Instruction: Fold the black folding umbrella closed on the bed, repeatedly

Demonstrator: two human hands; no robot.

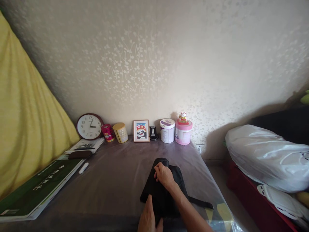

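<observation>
A black fabric bag (179,180) lies crumpled near the front of the table, and a black strap (201,203) trails from it to the right. My right hand (164,174) rests on its upper part with fingers curled closed on the cloth. At the bottom of the view, my left hand (147,216) is against the bag's near left side. Its fingers are stretched out and the thumb stands apart, so it looks open. The near end of the bag is partly hidden by my hands and right forearm.
Against the wall stand a clock (89,126), a magenta can (107,133), a yellow-lidded can (120,132), a framed panda picture (141,131), two tubs (167,131) and a cat figurine (183,118). A green book (41,187) lies left. A white plastic bag (265,158) sits beyond the table's right edge.
</observation>
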